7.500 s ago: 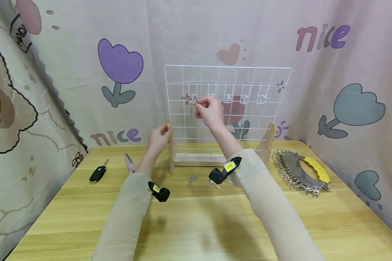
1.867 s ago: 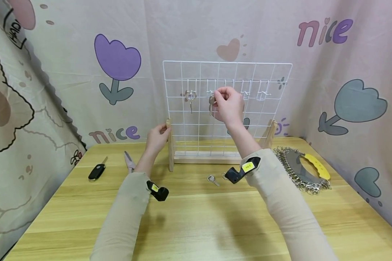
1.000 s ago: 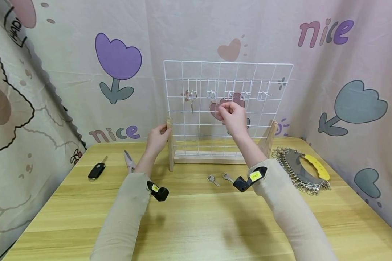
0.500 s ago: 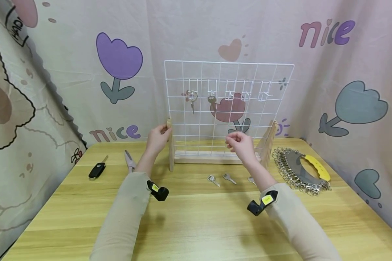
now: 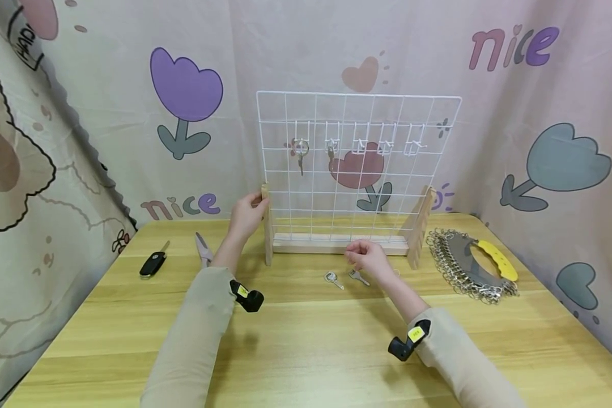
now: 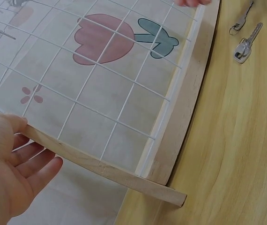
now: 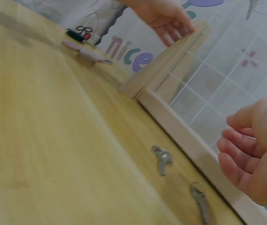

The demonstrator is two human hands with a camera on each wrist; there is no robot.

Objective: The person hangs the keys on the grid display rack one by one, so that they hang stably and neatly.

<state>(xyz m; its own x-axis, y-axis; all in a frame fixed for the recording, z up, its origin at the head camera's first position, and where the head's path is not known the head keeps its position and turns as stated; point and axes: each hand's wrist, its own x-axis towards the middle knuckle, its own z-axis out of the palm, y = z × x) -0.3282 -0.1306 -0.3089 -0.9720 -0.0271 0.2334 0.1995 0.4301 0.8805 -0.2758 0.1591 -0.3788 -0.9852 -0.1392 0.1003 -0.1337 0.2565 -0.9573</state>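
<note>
On the surface (image 5: 296,345), 2 loose keys (image 5: 334,280) lie in plain view before the wire rack (image 5: 306,248), and the right hand (image 5: 369,259) hovers near them, its fingers loosely bent around nothing; pinching the key closest to it (image 5: 359,277) by the blade would probably serve best, leaving its ring (image 7: 197,186) clear for a hook. Beyond, the left hand (image 5: 247,217) grasps the wooden upright (image 5: 268,232), a hold that should help steadiness, while 2 keys (image 5: 331,154) hang from white hooks (image 5: 415,147).
</note>
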